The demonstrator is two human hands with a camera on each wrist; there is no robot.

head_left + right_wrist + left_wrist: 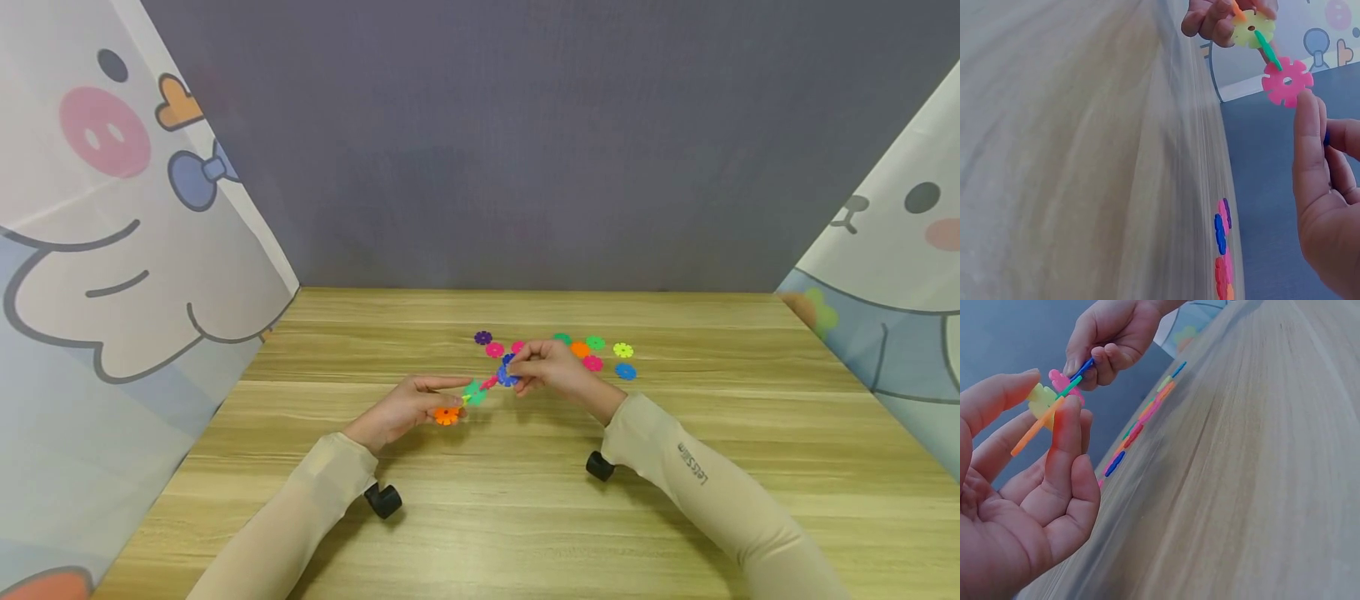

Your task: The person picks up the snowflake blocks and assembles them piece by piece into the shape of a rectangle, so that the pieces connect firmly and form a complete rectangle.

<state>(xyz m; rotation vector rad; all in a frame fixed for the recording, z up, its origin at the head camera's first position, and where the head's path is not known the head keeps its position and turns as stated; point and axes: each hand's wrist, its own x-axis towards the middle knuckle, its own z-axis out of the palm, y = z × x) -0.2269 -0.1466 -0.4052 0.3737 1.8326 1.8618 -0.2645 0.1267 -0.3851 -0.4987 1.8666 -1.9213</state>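
While the left hand (408, 407) pinches the yellow disc (1040, 403) of a linked chain (475, 392) above the bench (487, 517), the right hand (551, 367) grips a blue disc (506, 377) at the chain's pink end (1298, 81). Loose discs (581, 350) lie beyond, toward the far edge.

Table (525, 517) is yellowish wood grain, streaks running side to side in the head view. Plain dark gray wall (525, 150) right behind it. Left sheet (247, 242) has a big pale cartoon critter (45, 192) with a pink snout (105, 132), plus a blue bow (197, 177); right sheet (911, 367) shows another one, pink cheek (945, 234) and all.
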